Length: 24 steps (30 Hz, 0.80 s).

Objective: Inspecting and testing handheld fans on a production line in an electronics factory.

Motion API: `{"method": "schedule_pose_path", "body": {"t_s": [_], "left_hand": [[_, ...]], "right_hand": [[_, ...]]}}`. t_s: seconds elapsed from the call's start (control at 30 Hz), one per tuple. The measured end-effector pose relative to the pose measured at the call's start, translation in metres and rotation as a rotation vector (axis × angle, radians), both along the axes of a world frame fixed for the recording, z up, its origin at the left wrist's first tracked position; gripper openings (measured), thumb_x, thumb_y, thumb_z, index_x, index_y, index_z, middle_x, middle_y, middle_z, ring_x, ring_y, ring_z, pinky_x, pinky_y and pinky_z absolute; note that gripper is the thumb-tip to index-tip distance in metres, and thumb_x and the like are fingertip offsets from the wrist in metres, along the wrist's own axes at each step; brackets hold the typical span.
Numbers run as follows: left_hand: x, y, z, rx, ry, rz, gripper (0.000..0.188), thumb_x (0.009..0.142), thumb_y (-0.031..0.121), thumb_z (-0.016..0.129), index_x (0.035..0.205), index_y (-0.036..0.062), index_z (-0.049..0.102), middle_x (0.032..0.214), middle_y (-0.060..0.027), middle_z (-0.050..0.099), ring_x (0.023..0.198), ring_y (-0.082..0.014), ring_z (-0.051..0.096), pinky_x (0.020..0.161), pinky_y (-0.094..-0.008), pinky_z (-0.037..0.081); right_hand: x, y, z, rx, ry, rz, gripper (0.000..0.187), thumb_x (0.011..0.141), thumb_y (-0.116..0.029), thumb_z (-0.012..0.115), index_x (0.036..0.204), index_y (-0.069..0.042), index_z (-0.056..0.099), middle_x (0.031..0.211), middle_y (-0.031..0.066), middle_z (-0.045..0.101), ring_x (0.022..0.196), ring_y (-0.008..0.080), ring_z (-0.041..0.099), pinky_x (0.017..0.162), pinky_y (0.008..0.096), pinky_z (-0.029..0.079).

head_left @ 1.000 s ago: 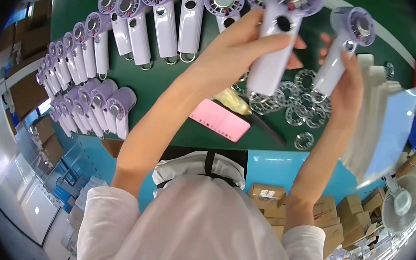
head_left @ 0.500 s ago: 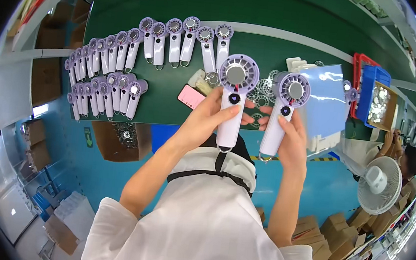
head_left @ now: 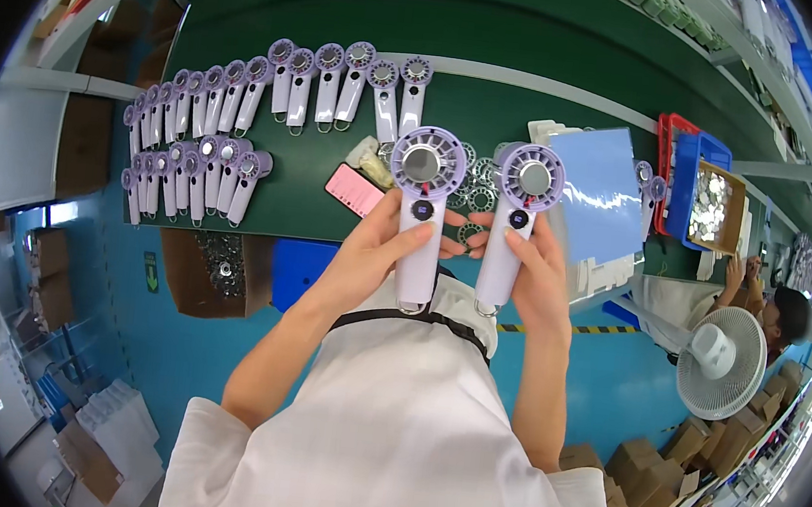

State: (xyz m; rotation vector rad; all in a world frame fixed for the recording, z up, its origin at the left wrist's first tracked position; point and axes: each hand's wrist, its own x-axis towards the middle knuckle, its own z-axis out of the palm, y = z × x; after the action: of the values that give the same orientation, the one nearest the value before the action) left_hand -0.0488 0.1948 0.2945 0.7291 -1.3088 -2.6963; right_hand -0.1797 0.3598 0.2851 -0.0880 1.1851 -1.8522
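Observation:
Two lilac handheld fans stand upright side by side in front of me, round heads up. My left hand (head_left: pixel 374 248) is closed round the white handle of the left fan (head_left: pixel 416 264), its thumb lying across the front below a small dark display. In the same way my right hand (head_left: pixel 539 271) grips the right fan (head_left: pixel 499 274), thumb on the handle near its lit display. Both fans have a silver disc in a vented ring and a metal loop at the bottom. Behind them, loose ring-shaped parts (head_left: pixel 480 199) lie on the green table.
Rows of matching fans (head_left: pixel 207 102) cover the table's left side. A pink-screened phone (head_left: pixel 353 191) lies near the edge, a blue sheet (head_left: pixel 593 188) to the right. Blue bin (head_left: pixel 683 187) and tray of silver discs (head_left: pixel 711 207) stand farther right, by a co-worker and a white fan (head_left: pixel 721 357).
Both held fans have come down and a little left in the picture, and their heads stand closer together. The surroundings have shifted slightly left. Both hands keep their grip.

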Motion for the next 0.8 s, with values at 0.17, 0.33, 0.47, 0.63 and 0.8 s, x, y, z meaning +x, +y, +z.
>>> {"method": "schedule_pose_path", "body": {"t_s": [0.17, 0.33, 0.47, 0.63, 0.8], "left_hand": [[0.000, 0.006, -0.001, 0.033, 0.021, 0.001, 0.035, 0.098, 0.011, 0.050, 0.129, 0.0018, 0.037, 0.121, -0.0173, 0.058, 0.102, -0.0263, 0.065, 0.089, -0.0381, 0.053], [0.003, 0.009, 0.001, 0.006, 0.002, -0.006, 0.034, 0.097, 0.011, 0.050, 0.128, 0.0014, 0.037, 0.121, -0.0182, 0.058, 0.101, -0.0276, 0.065, 0.089, -0.0394, 0.053], [0.007, 0.009, 0.003, 0.003, -0.021, 0.006, 0.034, 0.097, 0.011, 0.050, 0.128, 0.0015, 0.038, 0.121, -0.0186, 0.058, 0.100, -0.0280, 0.065, 0.089, -0.0399, 0.053], [0.015, 0.001, 0.001, 0.015, -0.065, 0.024, 0.034, 0.097, 0.011, 0.050, 0.128, 0.0020, 0.038, 0.121, -0.0190, 0.058, 0.100, -0.0287, 0.065, 0.089, -0.0402, 0.053], [0.029, -0.015, 0.000, 0.052, -0.097, 0.087, 0.035, 0.097, 0.009, 0.050, 0.128, 0.0020, 0.038, 0.121, -0.0193, 0.057, 0.100, -0.0288, 0.065, 0.090, -0.0402, 0.053]], "right_hand": [[-0.002, 0.008, 0.004, -0.002, 0.000, 0.020, 0.043, 0.093, -0.010, 0.056, 0.130, 0.002, 0.040, 0.114, 0.0231, 0.062, 0.093, 0.0273, 0.066, 0.081, 0.0387, 0.055], [0.004, 0.015, 0.004, -0.001, 0.013, 0.003, 0.042, 0.093, -0.012, 0.057, 0.129, 0.002, 0.041, 0.115, 0.0234, 0.062, 0.093, 0.0275, 0.066, 0.080, 0.0393, 0.055], [0.006, 0.015, 0.002, 0.018, 0.011, 0.011, 0.042, 0.093, -0.012, 0.057, 0.129, 0.002, 0.041, 0.115, 0.0236, 0.062, 0.094, 0.0276, 0.066, 0.081, 0.0394, 0.055], [0.007, 0.004, -0.003, 0.018, -0.036, 0.036, 0.041, 0.093, -0.012, 0.057, 0.128, 0.002, 0.041, 0.115, 0.0238, 0.062, 0.093, 0.0277, 0.066, 0.081, 0.0394, 0.055], [0.004, -0.020, -0.012, 0.017, -0.030, 0.049, 0.039, 0.093, -0.012, 0.057, 0.126, 0.002, 0.042, 0.115, 0.0239, 0.061, 0.092, 0.0272, 0.066, 0.082, 0.0400, 0.055]]}}
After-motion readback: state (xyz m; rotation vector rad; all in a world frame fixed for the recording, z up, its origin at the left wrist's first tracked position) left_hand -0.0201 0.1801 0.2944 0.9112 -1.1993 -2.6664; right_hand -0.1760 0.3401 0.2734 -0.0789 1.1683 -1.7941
